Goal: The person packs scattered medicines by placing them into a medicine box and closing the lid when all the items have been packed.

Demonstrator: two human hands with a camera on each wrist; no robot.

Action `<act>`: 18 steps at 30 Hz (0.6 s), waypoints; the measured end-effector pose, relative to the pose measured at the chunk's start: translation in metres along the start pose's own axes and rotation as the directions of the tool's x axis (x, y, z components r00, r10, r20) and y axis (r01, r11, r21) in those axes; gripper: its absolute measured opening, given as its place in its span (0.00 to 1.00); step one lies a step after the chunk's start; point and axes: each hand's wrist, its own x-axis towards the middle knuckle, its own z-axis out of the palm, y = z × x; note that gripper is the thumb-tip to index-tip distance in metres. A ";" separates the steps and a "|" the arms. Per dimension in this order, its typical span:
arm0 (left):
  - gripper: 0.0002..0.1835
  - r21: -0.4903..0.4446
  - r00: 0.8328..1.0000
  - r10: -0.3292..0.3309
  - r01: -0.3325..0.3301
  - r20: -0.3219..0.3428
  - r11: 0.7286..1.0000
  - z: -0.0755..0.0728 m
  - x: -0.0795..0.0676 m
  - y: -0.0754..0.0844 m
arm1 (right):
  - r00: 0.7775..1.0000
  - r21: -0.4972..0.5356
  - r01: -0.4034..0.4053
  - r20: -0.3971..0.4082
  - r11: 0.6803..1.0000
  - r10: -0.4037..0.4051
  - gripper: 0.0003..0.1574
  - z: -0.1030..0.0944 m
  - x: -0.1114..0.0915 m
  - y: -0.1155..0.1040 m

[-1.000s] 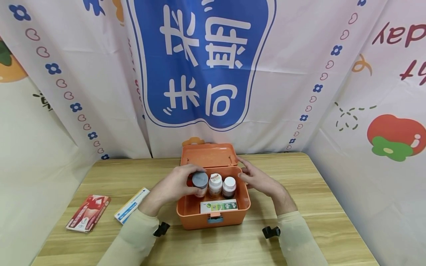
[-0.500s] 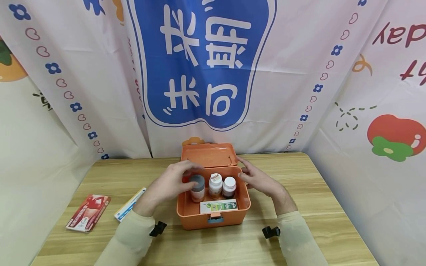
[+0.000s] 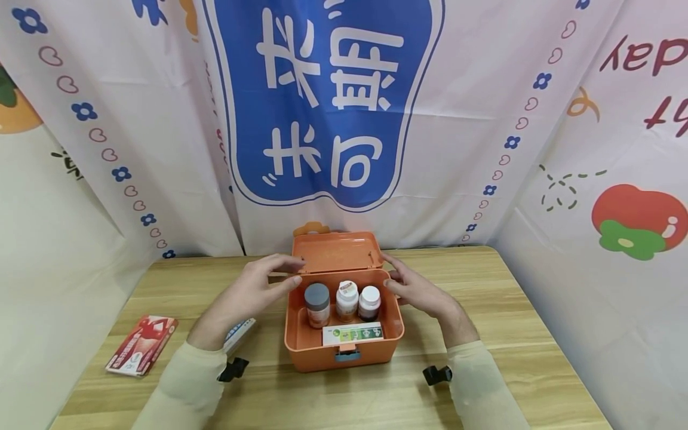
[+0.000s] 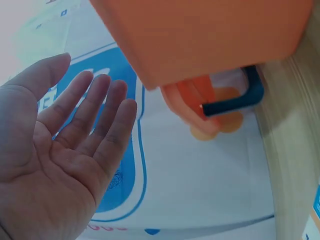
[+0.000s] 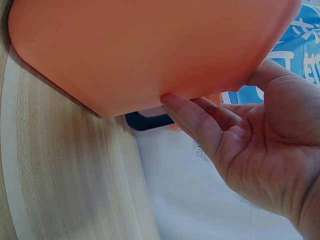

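An orange plastic storage box (image 3: 344,356) stands with its lid (image 3: 337,253) swung back. Inside, a grey-capped bottle (image 3: 318,304) is at the left, beside two white-capped bottles, one in the middle (image 3: 347,300) and one at the right (image 3: 369,303). A flat white and green carton (image 3: 352,334) lies along the front wall. My left hand (image 3: 260,285) holds nothing, its fingers stretched near the box's rear left corner; the left wrist view shows the bare palm (image 4: 65,170). My right hand (image 3: 416,289) grips the rear right corner, thumb at the rim and fingers behind.
A red carton (image 3: 143,345) lies on the wooden table (image 3: 376,400) at the left. A blue and white carton (image 3: 238,335) is partly hidden under my left forearm. Printed curtain (image 3: 462,149) hangs close behind the box. The lid's dark handle (image 4: 237,102) points down at the back.
My left hand has let go of the grey-capped bottle and drawn back left, out of the box. The bottle now stands a little further left inside. My right hand has stayed put.
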 end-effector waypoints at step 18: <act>0.19 0.090 0.999 -0.040 0.042 -0.021 0.995 -0.023 -0.020 -0.036 | 0.999 -0.003 0.027 0.026 1.000 -0.027 0.44 -0.001 -0.002 -0.001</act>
